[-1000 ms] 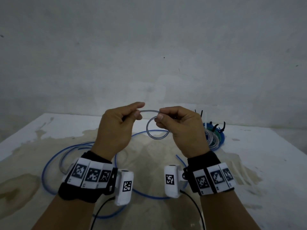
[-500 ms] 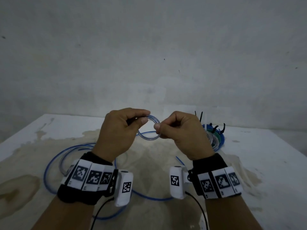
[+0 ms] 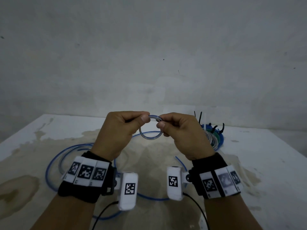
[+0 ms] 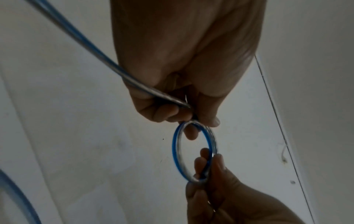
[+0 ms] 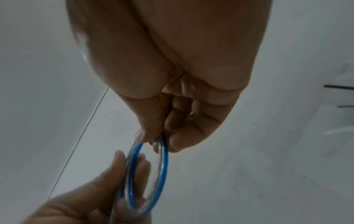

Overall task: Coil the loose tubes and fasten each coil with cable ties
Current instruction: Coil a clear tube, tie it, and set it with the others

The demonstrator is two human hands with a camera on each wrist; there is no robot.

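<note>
A small coil (image 3: 150,136) of clear tube with a blue stripe hangs in the air above the table, between my two hands. My left hand (image 3: 144,117) pinches its left side (image 4: 191,123) between thumb and fingers. My right hand (image 3: 160,124) pinches the right side (image 5: 159,141) of the same coil (image 5: 149,177). The tube's free length (image 4: 86,45) trails from my left hand down to loose loops (image 3: 54,161) lying on the table. In the left wrist view the coil (image 4: 177,151) shows at least two turns.
The white table (image 3: 265,163) has brown stains across its middle. At the back right lies a pile of finished coils (image 3: 213,138) with black cable ties (image 3: 200,117) sticking up. A bare grey wall stands behind the table. Thin black cables run from my wrist cameras.
The loop has been wound tighter and gained a turn. Both hands have closed in on each other, and the right hand's pinch has shifted from the loop's top to its right side.
</note>
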